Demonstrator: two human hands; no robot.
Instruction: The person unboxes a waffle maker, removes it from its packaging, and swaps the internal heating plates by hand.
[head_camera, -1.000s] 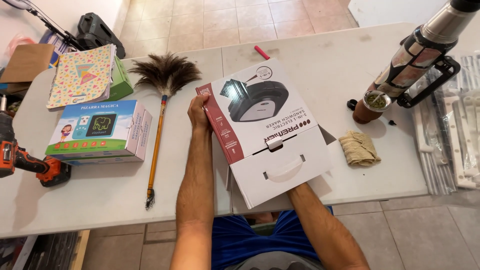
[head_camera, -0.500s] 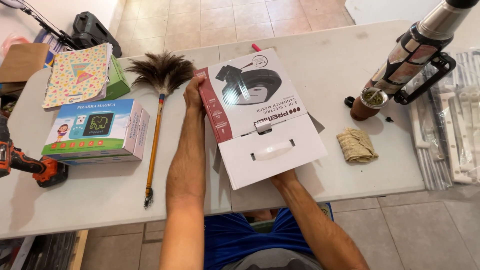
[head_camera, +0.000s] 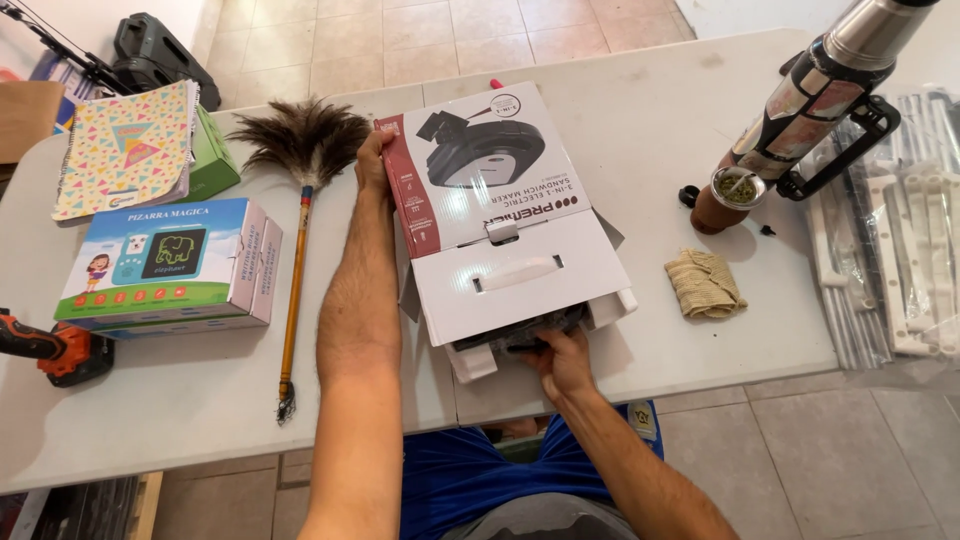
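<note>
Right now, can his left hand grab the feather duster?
Probably yes. The left hand holds the box's far corner, and the feather duster lies just beside it with nothing between.

This is looking like a room in a home, being used as a casual unpacking spot rather than a workshop or shop. A white folding table (head_camera: 700, 120) is standing on a beige tiled floor (head_camera: 400, 40), and household odds and ends are lying across it: a feather duster (head_camera: 298, 180) on the left, a colourful spiral notebook (head_camera: 125, 150) at the far left, a children's toy box (head_camera: 165, 262) nearer, and a folded cloth (head_camera: 704, 283) on the right. A gourd cup with a metal straw (head_camera: 728, 195) is sitting beside a steel flask (head_camera: 820, 85) at the far right. An orange power drill (head_camera: 55, 350) is poking in at the left edge.
</note>
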